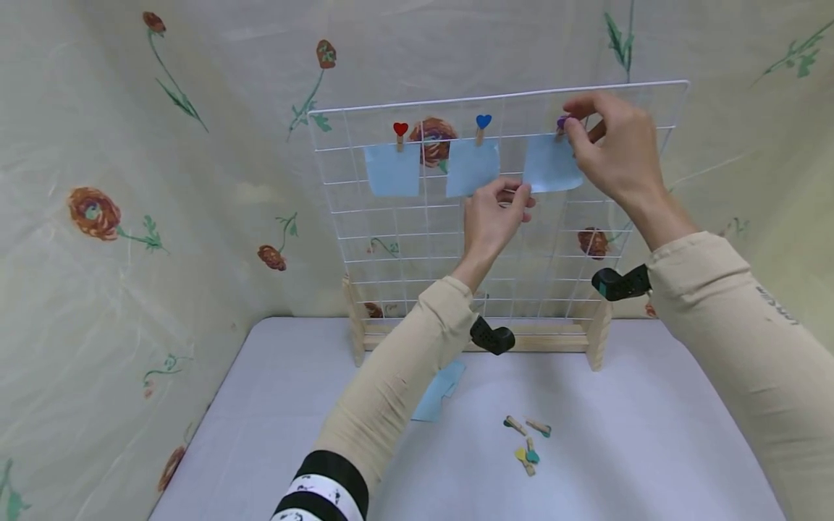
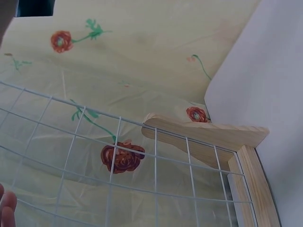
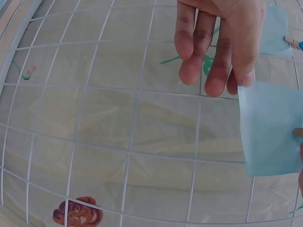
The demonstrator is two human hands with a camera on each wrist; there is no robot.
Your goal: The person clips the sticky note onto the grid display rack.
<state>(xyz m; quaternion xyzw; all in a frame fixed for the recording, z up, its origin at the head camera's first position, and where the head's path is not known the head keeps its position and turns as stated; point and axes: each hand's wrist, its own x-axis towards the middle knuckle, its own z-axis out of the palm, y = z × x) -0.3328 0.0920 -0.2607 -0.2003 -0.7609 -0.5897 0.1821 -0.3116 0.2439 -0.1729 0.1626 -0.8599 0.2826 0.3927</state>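
Observation:
Three light-blue paper notes hang in a row on a white wire grid (image 1: 407, 236). My right hand (image 1: 619, 145) pinches a small wooden clothespin with a purple heart (image 1: 562, 123) at the top of the rightmost note (image 1: 550, 165). With thumb and fingers, my left hand (image 1: 491, 221) holds that note's lower left corner, seen closer in the right wrist view, where the note (image 3: 270, 132) hangs flat. A red-heart clothespin (image 1: 400, 130) grips the left note (image 1: 394, 172), and a blue-heart clothespin (image 1: 482, 124) the middle note (image 1: 470, 168).
Wooden feet (image 1: 598, 336) support the grid at the back of the white table (image 1: 287, 405). More blue notes (image 1: 433, 398) lie partly behind my left sleeve. Several loose clothespins (image 1: 529, 456) with green and yellow hearts lie on the table. Flowered cloth (image 1: 247, 166) hangs behind.

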